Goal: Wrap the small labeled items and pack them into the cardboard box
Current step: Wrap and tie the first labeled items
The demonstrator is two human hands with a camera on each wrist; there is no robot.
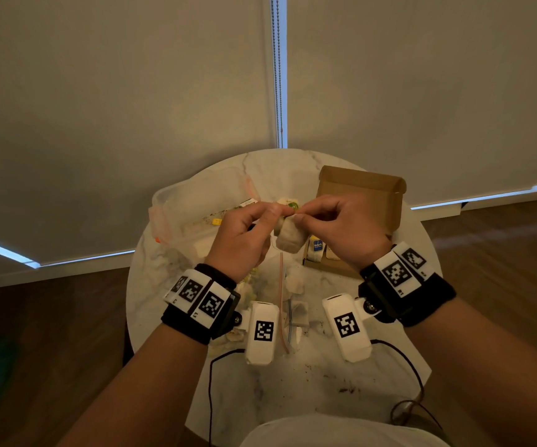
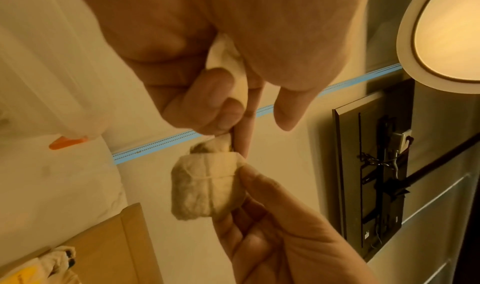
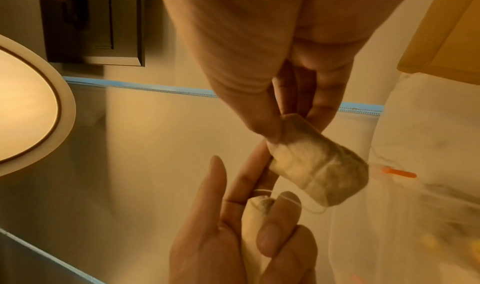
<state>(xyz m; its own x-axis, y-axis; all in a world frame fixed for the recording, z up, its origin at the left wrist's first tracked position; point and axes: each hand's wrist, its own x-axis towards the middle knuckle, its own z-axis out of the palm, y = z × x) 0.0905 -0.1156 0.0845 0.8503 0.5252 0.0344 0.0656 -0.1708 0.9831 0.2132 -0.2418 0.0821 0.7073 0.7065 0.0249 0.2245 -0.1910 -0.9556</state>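
Two hands meet above the round marble table (image 1: 293, 382), and we start with that big surface: it carries a clear plastic tub (image 1: 193, 201) on the left and the open cardboard box (image 1: 362, 201) on the right, lid standing up. We can see at least two labeled packets (image 1: 317, 248) already sitting upright in the box, so part of the packing looks done, while loose bags and scraps (image 1: 296, 304) lie strewn on the table near us, so we judge there is plenty left. Now to the action: our left hand (image 1: 244, 237) has fingers and thumb curled round a rolled bit of paper or tag, and our right hand (image 1: 341, 227) pinches the top corner of the tea bag (image 1: 289, 238), which hangs in the air between the two hands, just in front of the box. From the right wrist view a thin string (image 3: 291, 200) loops over a left fingertip. We reckon the wrapping of this one is midway, not yet tied off or boxed.
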